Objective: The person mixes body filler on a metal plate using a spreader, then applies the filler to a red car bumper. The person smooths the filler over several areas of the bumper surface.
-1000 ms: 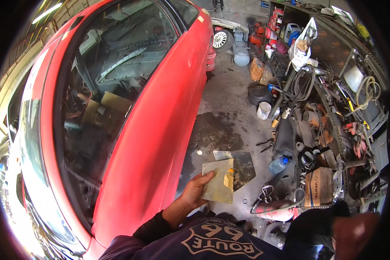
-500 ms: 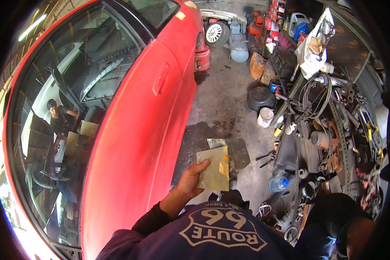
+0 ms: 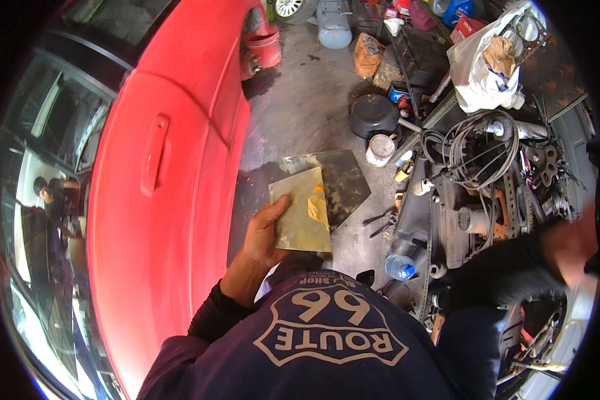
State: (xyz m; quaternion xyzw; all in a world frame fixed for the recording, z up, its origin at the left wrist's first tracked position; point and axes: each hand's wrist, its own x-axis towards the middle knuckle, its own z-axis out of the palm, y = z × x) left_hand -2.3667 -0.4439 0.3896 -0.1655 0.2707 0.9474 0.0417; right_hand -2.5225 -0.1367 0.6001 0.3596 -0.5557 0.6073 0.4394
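The flat rectangular plate (image 3: 288,227) is in front of the torso, beside the car, in the left hand (image 3: 263,230). The hand is closed on the plate's left edge, thumb on top. A yellowish paste lump (image 3: 318,208) lies near the opposite edge, with an orange spot (image 3: 319,188) above it. Tilting the plate could let the paste slide off; a one-edge grip offers little resistance to twisting.

A darker sheet (image 3: 348,185) shows beyond the plate; whether the hand also supports it cannot be told. If loosely supported, it could slip.

The right hand (image 3: 572,250) is blurred at the right rim; its opening and contents cannot be determined. Reaching across the cable coil (image 3: 473,153) could snag the sleeve. Leftward drift could mark the red car door (image 3: 160,247).
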